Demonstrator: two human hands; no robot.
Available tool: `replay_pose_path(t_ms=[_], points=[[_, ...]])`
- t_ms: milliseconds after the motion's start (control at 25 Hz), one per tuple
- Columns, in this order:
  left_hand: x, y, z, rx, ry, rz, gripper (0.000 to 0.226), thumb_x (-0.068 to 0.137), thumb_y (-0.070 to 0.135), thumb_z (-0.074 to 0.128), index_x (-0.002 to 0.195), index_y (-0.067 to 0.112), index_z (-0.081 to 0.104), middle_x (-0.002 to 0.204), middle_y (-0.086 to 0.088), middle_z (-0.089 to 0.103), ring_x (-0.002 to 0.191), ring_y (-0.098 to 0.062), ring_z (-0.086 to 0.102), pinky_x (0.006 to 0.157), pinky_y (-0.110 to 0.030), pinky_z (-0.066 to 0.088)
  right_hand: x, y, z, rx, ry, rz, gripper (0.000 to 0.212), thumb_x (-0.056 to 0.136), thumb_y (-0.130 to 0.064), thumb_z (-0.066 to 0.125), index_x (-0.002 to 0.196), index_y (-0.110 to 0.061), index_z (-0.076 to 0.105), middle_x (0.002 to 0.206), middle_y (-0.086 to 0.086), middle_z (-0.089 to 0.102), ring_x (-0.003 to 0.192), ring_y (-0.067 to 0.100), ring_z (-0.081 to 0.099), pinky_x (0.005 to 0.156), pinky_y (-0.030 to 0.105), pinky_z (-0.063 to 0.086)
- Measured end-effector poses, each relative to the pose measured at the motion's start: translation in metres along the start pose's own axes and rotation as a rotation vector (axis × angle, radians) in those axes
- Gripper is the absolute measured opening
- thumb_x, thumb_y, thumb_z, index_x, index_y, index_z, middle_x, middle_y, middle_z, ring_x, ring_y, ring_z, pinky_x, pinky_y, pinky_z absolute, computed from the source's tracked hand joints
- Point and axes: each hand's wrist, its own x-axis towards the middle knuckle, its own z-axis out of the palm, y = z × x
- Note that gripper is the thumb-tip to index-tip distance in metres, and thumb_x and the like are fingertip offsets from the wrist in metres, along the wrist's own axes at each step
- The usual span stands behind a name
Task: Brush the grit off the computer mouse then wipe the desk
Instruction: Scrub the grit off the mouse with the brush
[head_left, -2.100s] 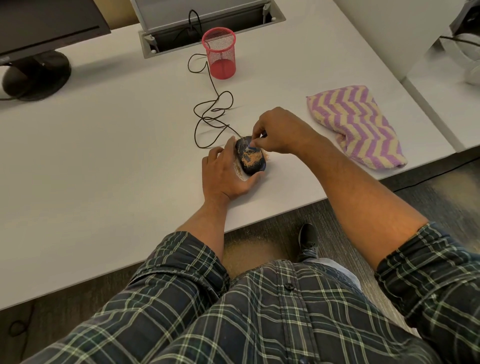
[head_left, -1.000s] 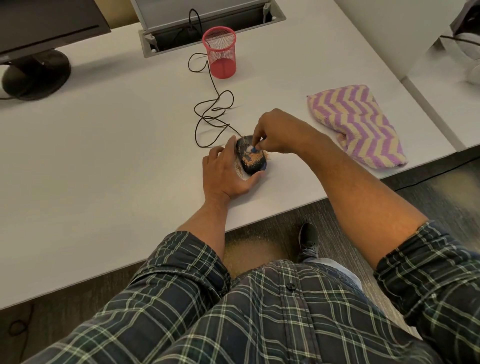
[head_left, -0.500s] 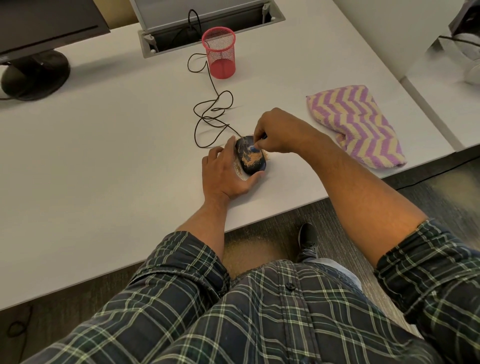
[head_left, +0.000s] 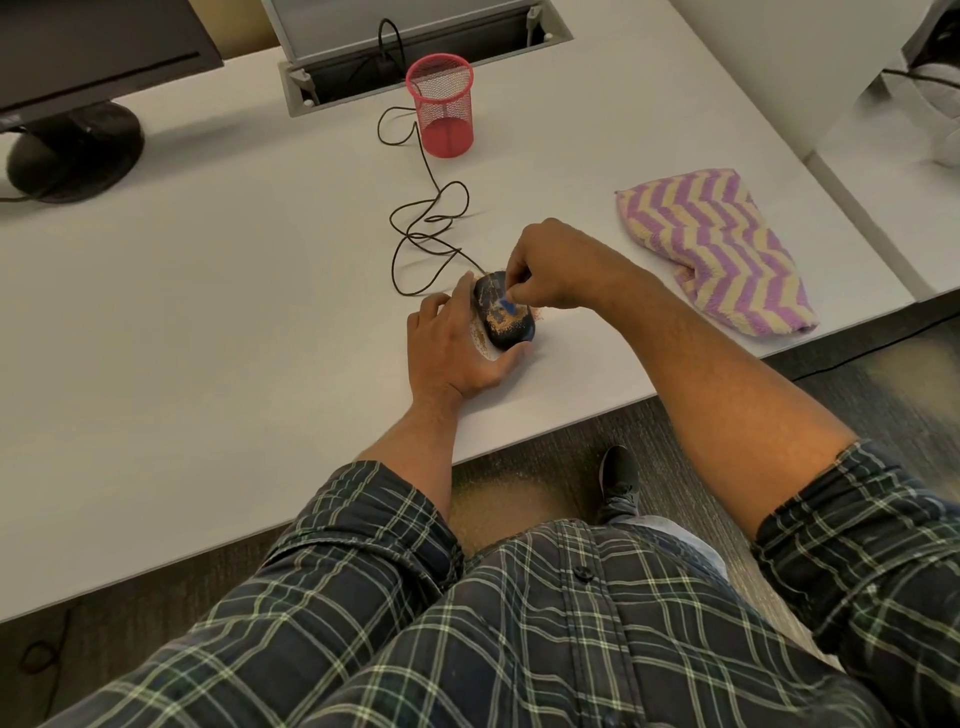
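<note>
A black computer mouse (head_left: 511, 332) lies near the front edge of the white desk (head_left: 208, 291), with tan grit on its back and on the desk around it. My left hand (head_left: 452, 348) cups the mouse from the left, thumb at its near end. My right hand (head_left: 558, 270) is above the mouse's front and pinches a small brush with a blue head (head_left: 506, 306) that touches the mouse's top. The handle is hidden in my fingers. A purple and yellow zigzag cloth (head_left: 711, 249) lies folded to the right.
The mouse's black cable (head_left: 421, 228) coils behind it and runs past a red mesh pen cup (head_left: 444, 111) into a cable tray at the back. A monitor stand (head_left: 72, 150) sits far left. A gap separates a second desk (head_left: 893, 171) at right.
My right hand has made small strokes with the brush over the mouse's top, and the grit patch looks thinner near the front. My left hand has stayed on the mouse.
</note>
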Motion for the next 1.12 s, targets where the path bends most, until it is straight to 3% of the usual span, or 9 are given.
replay_pose_path(t_ms=[160,280,440,600,720,920,1120], points=[[0.0008,-0.0001,0.0003,0.012,-0.014,-0.011,0.106,0.066,0.086,0.063,0.146,0.019,0.045,0.127,0.001,0.064,0.118,-0.025,0.052,0.094,-0.041,0.042,0.0007,-0.0019,-0.0003,0.026,0.076,0.009,0.015,0.082,-0.015,0.070,0.093,-0.014,0.079,0.082,0.002,0.073,0.065,0.012,0.060,0.056,0.021,0.040],[0.0007,-0.0004,0.0001,0.008,-0.013,-0.010,0.106,0.066,0.086,0.063,0.146,0.019,0.045,0.126,0.001,0.065,0.116,-0.026,0.052,0.094,-0.041,0.042,-0.0004,-0.0021,-0.0026,-0.003,0.007,0.014,0.013,0.081,-0.013,0.072,0.091,-0.013,0.080,0.075,0.000,0.069,0.060,0.008,0.057,0.051,0.020,0.037],[-0.0001,-0.0002,0.0003,0.003,0.005,-0.011,0.105,0.065,0.086,0.063,0.145,0.020,0.045,0.123,0.001,0.065,0.116,-0.025,0.052,0.093,-0.040,0.042,0.0012,0.0011,-0.0090,0.009,0.077,0.019,0.015,0.082,-0.014,0.070,0.094,-0.014,0.079,0.085,0.003,0.075,0.069,0.014,0.064,0.058,0.022,0.045],[0.0000,-0.0001,0.0004,0.004,0.000,-0.014,0.105,0.066,0.087,0.063,0.145,0.020,0.045,0.124,0.000,0.065,0.116,-0.025,0.052,0.094,-0.040,0.042,-0.0015,0.0036,-0.0072,-0.032,-0.002,0.009,0.013,0.082,-0.014,0.071,0.091,-0.013,0.080,0.081,0.001,0.073,0.065,0.012,0.062,0.055,0.022,0.045],[0.0002,0.0004,-0.0003,0.019,-0.007,-0.013,0.105,0.066,0.087,0.062,0.145,0.021,0.045,0.125,0.001,0.065,0.117,-0.025,0.052,0.094,-0.040,0.042,-0.0003,0.0036,-0.0081,0.020,0.109,0.009,0.015,0.083,-0.014,0.069,0.092,-0.014,0.080,0.084,0.003,0.075,0.070,0.017,0.066,0.065,0.029,0.055],[0.0006,0.0012,-0.0015,0.030,-0.034,-0.020,0.109,0.067,0.088,0.059,0.149,0.018,0.043,0.132,0.000,0.062,0.121,-0.026,0.051,0.097,-0.040,0.040,-0.0014,-0.0002,-0.0004,0.035,0.045,0.049,0.012,0.078,-0.013,0.074,0.088,-0.014,0.080,0.081,0.002,0.073,0.065,0.013,0.061,0.055,0.021,0.041],[0.0005,0.0015,-0.0018,0.025,-0.035,-0.021,0.109,0.067,0.089,0.057,0.149,0.018,0.043,0.131,-0.001,0.063,0.121,-0.027,0.051,0.097,-0.040,0.039,-0.0027,0.0027,-0.0018,0.073,0.040,0.073,0.011,0.076,-0.013,0.076,0.086,-0.014,0.080,0.072,-0.004,0.069,0.059,0.008,0.057,0.051,0.020,0.039]])
